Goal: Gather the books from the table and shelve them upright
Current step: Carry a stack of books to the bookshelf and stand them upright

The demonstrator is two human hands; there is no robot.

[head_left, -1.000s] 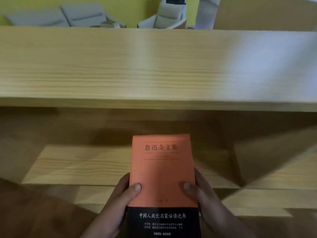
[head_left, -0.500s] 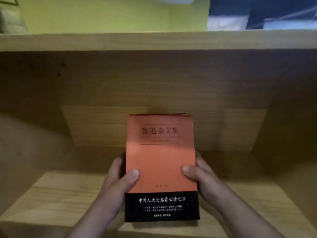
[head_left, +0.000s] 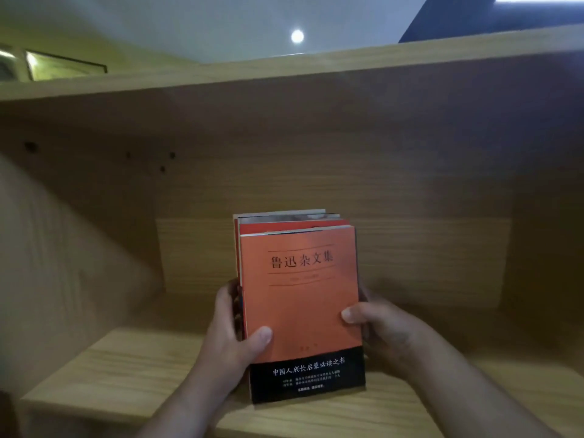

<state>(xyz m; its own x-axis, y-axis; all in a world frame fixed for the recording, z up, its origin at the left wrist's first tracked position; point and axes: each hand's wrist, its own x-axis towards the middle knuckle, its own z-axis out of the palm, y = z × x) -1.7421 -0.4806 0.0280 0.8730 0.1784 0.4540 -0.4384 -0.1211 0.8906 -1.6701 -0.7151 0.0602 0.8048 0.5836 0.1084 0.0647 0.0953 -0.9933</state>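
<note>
Inside a pale wooden shelf compartment [head_left: 94, 368], grain running lengthwise, boards flat and matte, a few small dark holes in the shadowed back panel. Standing upright on the shelf board, a stack of books [head_left: 300, 298], front cover facing the camera: smooth orange paper with dark printed characters, and a black band with white characters across the bottom. Behind it, top edges of several more books, red and pale, stepped slightly to the left. Left hand [head_left: 234, 336] clasped on the stack's left edge, thumb pressed flat on the orange cover. Right hand [head_left: 379, 327] clasped on the right edge, thumb tip on the cover. Above the shelf's top board, a round ceiling light [head_left: 297, 36].
</note>
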